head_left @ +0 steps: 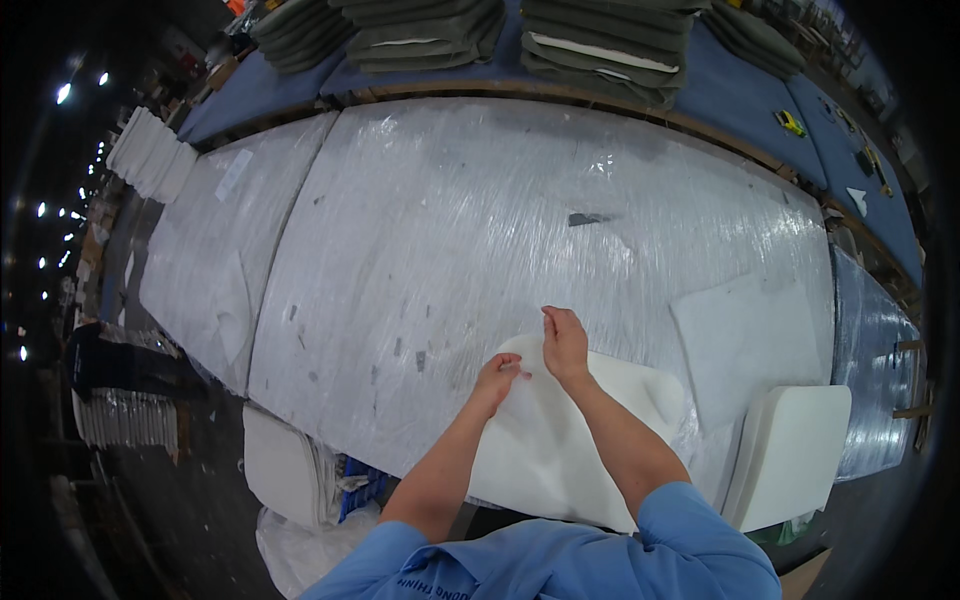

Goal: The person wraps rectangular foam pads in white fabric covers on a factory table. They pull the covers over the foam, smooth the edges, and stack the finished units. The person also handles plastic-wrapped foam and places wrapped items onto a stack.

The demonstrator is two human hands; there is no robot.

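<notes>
On my feed, the plastic-wrapped table (450, 220) is brightly lit, its film throwing white streaks of glare along the far side. Left of the table, I see small lamps (64, 93) burnt out to white points and a dim floor (230, 490). Soft grey shading crosses the white sheet (550, 435) at the table's near edge. Beyond the table, my fisheye lens bows straight edges; all around it, my view sinks into black at the rim. I find the clutter (95, 242) left of the table murky, too dark to make out.

Left grip (495, 382) (seemingly curled), right grip (565, 345) ahead.
</notes>
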